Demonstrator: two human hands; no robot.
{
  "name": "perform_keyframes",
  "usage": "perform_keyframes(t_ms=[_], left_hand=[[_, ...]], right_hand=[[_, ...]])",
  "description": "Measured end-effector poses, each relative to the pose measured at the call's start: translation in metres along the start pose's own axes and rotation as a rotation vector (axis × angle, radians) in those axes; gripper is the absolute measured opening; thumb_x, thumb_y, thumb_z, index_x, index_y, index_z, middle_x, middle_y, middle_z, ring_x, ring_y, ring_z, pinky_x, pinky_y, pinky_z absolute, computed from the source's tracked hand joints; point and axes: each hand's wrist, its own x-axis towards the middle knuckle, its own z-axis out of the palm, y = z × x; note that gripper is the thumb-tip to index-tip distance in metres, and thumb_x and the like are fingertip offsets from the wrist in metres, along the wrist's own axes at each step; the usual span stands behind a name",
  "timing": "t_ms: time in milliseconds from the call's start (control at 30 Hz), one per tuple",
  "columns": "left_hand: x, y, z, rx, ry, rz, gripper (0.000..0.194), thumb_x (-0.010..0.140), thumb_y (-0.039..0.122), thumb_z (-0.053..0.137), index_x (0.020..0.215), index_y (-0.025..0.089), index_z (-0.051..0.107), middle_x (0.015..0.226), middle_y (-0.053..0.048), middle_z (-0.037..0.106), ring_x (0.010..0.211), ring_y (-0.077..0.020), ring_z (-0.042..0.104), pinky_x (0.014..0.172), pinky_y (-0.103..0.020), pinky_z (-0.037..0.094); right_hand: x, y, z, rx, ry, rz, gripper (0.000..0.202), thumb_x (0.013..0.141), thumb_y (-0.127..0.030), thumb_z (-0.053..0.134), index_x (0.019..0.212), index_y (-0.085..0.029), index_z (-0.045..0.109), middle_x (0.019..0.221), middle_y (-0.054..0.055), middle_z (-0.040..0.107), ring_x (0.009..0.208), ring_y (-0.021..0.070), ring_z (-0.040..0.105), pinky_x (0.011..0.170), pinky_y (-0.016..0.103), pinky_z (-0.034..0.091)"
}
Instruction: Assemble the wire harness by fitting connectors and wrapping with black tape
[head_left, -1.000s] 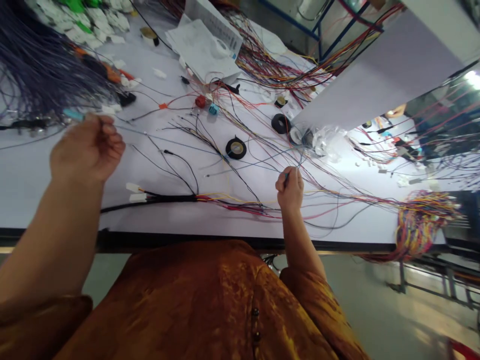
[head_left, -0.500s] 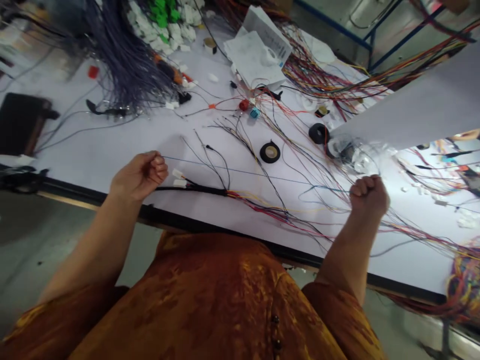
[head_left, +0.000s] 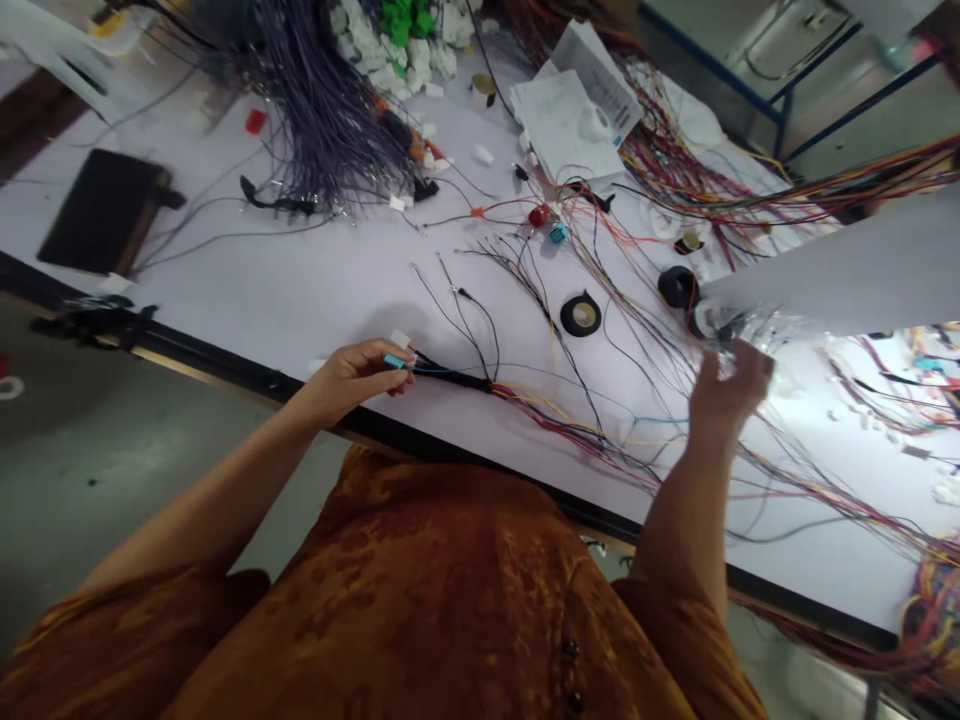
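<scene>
My left hand [head_left: 364, 375] pinches a small light-blue connector [head_left: 394, 361] between thumb and fingers, over the left end of a black-sleeved wire bundle [head_left: 454, 376]. A white connector [head_left: 401, 340] shows just beyond those fingertips. From the left hand a thin blue wire [head_left: 555, 372] runs slackly to the right, toward my right wrist. My right hand [head_left: 729, 385] is blurred, its thumb and fingers apart, near clear plastic wrap; I can make out nothing held in it. Red and yellow wires [head_left: 536, 415] fan out of the sleeve's right end.
A black tape roll [head_left: 581, 314] lies beyond the bundle. Purple wires [head_left: 322, 110], white connectors [head_left: 397, 60] and papers [head_left: 577, 110] cover the far side. A dark box [head_left: 105, 212] sits at left, near the black table edge [head_left: 247, 383]. A pale panel [head_left: 847, 265] slants in from the right.
My left hand has moved right, to the connectors at the sleeve's end, and a light-blue connector now shows in it. My right hand has opened from a fist. The blue wire has slackened; the view has shifted.
</scene>
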Motion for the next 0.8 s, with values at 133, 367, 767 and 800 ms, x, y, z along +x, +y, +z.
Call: perform_keyframes(t_ms=[133, 367, 767, 800], left_hand=[[0.001, 0.009, 0.003, 0.117, -0.09, 0.052, 0.019, 0.08, 0.035, 0.075, 0.091, 0.02, 0.072, 0.08, -0.004, 0.072, 0.071, -0.0146, 0.067, 0.066, -0.025, 0.055], [0.001, 0.011, 0.011, 0.449, -0.176, 0.251, 0.023, 0.094, 0.035, 0.058, 0.109, 0.022, 0.068, 0.104, -0.007, 0.073, 0.098, -0.0193, 0.067, 0.089, -0.031, 0.052], [0.033, -0.013, 0.016, 0.37, 0.031, 0.35, 0.024, 0.094, 0.038, 0.057, 0.108, 0.021, 0.066, 0.141, -0.013, 0.055, 0.134, -0.0259, 0.05, 0.106, -0.042, 0.045], [0.035, -0.012, 0.016, 0.321, 0.048, 0.335, 0.024, 0.094, 0.039, 0.058, 0.107, 0.021, 0.067, 0.143, -0.013, 0.053, 0.135, -0.0267, 0.049, 0.105, -0.042, 0.046]], right_hand=[[-0.047, -0.102, 0.068, 0.352, -0.614, -0.285, 0.02, 0.091, -0.029, 0.054, 0.085, -0.02, 0.071, 0.086, 0.005, 0.067, 0.079, 0.0161, 0.062, 0.071, 0.031, 0.048], [-0.078, -0.185, 0.158, 0.195, -0.958, -0.3, 0.009, 0.078, -0.02, 0.066, 0.07, -0.016, 0.066, 0.074, 0.003, 0.063, 0.07, 0.0136, 0.053, 0.068, 0.028, 0.04], [-0.073, -0.199, 0.15, 0.551, -1.219, -0.208, 0.013, 0.08, -0.029, 0.064, 0.079, -0.017, 0.067, 0.096, 0.003, 0.064, 0.083, 0.0116, 0.057, 0.079, 0.027, 0.045], [-0.072, -0.2, 0.152, 0.544, -1.262, -0.193, 0.014, 0.081, -0.03, 0.064, 0.08, -0.016, 0.068, 0.092, 0.002, 0.064, 0.079, 0.0108, 0.057, 0.078, 0.027, 0.044]])
